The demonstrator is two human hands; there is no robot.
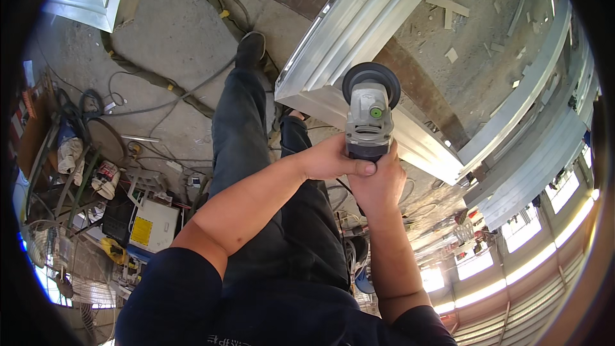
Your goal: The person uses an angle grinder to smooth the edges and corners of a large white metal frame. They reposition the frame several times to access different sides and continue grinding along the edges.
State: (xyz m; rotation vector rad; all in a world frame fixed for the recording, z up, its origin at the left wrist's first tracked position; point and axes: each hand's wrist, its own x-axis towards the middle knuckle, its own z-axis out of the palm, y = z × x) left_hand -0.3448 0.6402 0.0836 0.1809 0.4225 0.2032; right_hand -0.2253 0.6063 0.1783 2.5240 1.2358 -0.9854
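Both my hands hold an angle grinder [370, 112] with a grey metal head and a round black disc [378, 75] at its far end. My left hand [333, 159] wraps the left side of the body, its thumb lying across the near end. My right hand [382, 182] grips the rear of the grinder, its fingers partly hidden beneath. The disc sits over the corner of a ribbed, silvery metal frame [359, 22]; whether it touches the metal I cannot tell. One side of the frame [423, 144] runs off to the right, under the grinder.
Cables and a wrapped hose [147, 77] cross the concrete floor at left. A white box with a yellow label [150, 224] and a fan [57, 250] stand at lower left. Scraps [448, 9] lie inside the frame. Long metal profiles [538, 166] stretch along the right.
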